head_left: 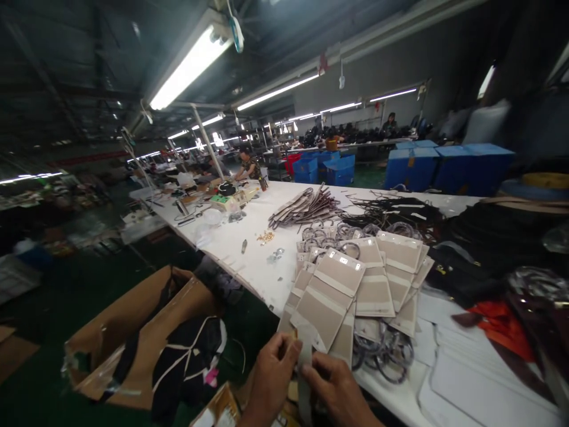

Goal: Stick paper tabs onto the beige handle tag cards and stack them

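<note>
Just off the table's near edge, both my hands are closed around a narrow grey strip (pixel 304 379) that hangs down between them. My left hand (pixel 272 373) pinches it from one side with thumb and fingers. From the other side, my right hand (pixel 335 382) grips it between thumb and curled fingers. Right beyond my fingertips lies a pile of beige flat panels (pixel 331 290) with pale bands and small metal fittings. Clear-wrapped rings (pixel 391 356) stick out from under and behind the panels. The lower end of the strip runs out of the picture.
The long white table (pixel 231 249) carries a bundle of brown straps (pixel 306 207), dark strips (pixel 395 209) and small gold pieces (pixel 265 238). On the floor at left stands an open cardboard box (pixel 133 338) beside a black bundle (pixel 191 362). Blue boxes (pixel 411 169) stand beyond the table; a co-worker (pixel 249 166) sits farther along.
</note>
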